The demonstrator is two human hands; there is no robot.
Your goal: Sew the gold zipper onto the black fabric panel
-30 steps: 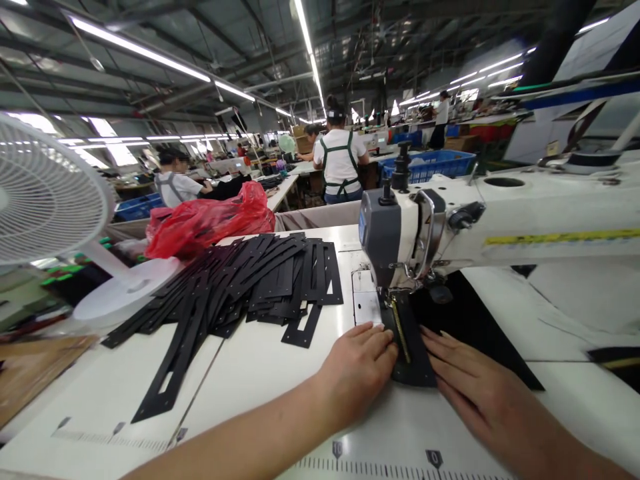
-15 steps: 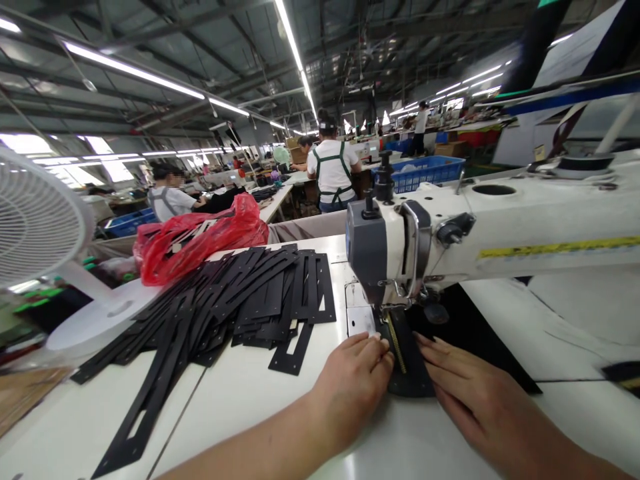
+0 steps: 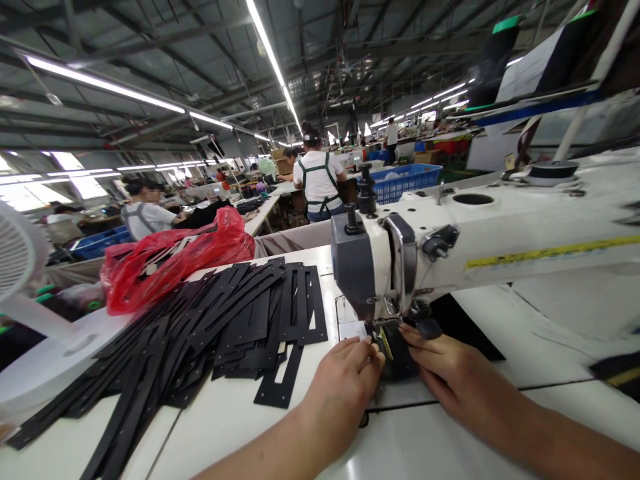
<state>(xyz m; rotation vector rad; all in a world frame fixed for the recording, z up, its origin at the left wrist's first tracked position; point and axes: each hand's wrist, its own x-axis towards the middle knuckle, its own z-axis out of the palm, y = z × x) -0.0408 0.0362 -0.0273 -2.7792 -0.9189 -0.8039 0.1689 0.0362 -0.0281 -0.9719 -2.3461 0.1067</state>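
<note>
A white sewing machine (image 3: 480,227) stands on the white table (image 3: 235,413). Under its grey head (image 3: 355,267) lies a black fabric piece with a gold zipper (image 3: 395,350). My left hand (image 3: 343,383) presses flat on the piece's left edge, fingers together. On the right side of the piece rests my right hand (image 3: 450,373), its fingertips close to the presser foot. Only a short part of the zipper shows between the hands.
A spread pile of black slotted strips (image 3: 215,327) lies left of the machine. Behind it sits a red plastic bag (image 3: 175,257). A white fan (image 3: 20,267) stands at the far left. Other workers sit and stand at tables behind; a blue crate (image 3: 407,180) is beyond.
The black piece has fed away under the machine head, so less zipper shows. Both hands followed it toward the needle. The view has shifted right, pushing the fan toward the left edge.
</note>
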